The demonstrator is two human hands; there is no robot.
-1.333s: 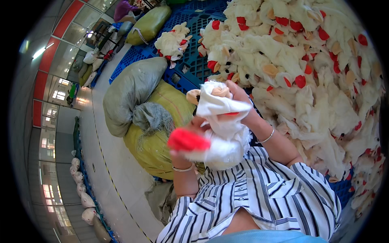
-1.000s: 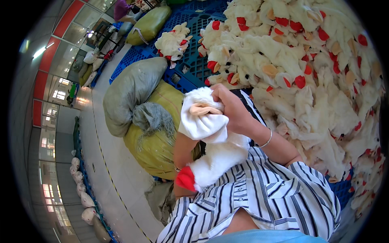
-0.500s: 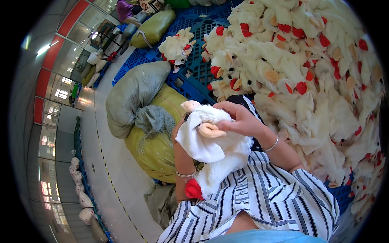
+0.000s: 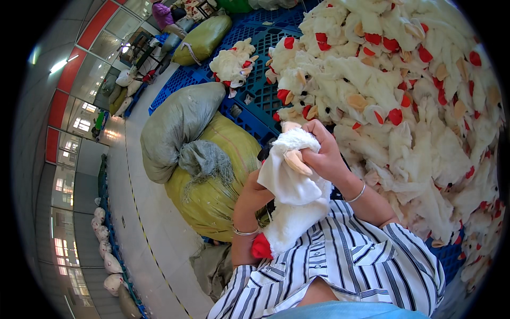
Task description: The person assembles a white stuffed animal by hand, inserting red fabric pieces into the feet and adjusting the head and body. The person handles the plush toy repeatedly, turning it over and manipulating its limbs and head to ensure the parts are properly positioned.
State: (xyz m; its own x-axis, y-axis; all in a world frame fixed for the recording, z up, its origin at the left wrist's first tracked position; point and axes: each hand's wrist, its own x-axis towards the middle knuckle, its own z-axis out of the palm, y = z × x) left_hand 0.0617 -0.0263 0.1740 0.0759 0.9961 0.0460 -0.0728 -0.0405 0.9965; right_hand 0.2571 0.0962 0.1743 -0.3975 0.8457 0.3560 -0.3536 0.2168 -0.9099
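I hold a white plush toy skin point(image 4: 294, 194) with a tan beak and a red tip at its lower end, close to my chest. My right hand point(image 4: 324, 154) grips its upper part from the right, fingers curled over the fabric next to the beak. My left hand point(image 4: 254, 187) is under the toy's left side, mostly hidden behind the white fabric; a thin bracelet shows on that wrist. A bracelet is on my right wrist too.
A big heap of white plush skins with red and tan parts point(image 4: 414, 101) fills the right side on blue pallets point(image 4: 255, 90). A grey sack point(image 4: 178, 127) and a yellow-green sack point(image 4: 212, 181) lie at left. A smaller plush pile point(image 4: 232, 64) and another person point(image 4: 162, 13) are farther back.
The toy has been turned over in my hands: its red end swung from the left side down to my lap, and my right hand now clasps the head end by the beak.
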